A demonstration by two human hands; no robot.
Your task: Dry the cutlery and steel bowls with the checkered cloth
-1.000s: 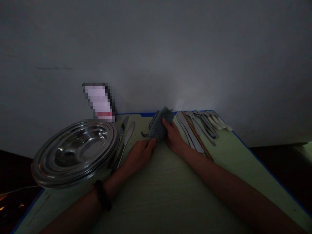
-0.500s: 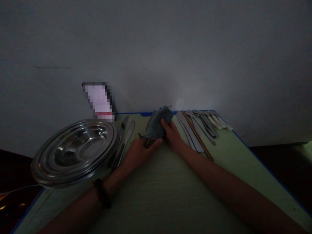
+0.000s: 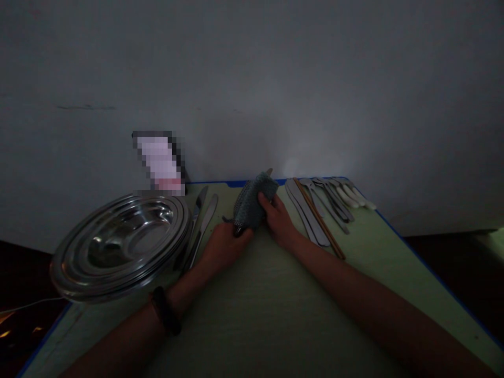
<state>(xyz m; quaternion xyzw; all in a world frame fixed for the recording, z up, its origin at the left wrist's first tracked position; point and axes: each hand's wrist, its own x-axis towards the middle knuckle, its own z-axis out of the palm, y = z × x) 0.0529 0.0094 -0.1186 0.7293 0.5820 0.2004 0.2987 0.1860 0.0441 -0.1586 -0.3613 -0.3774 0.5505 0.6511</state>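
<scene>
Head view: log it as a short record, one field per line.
left hand: left hand grips the lower end of a utensil, mostly covered, kind unclear
right hand: right hand holds grey-green cloth around it
left side: stacked metal dishes, two table knives beside them
right side: chopsticks, metal spoons, white-handled pieces
back: pixelated upright device, leaning at the wall
surface: pale green table, blue edge
light: dim
</scene>
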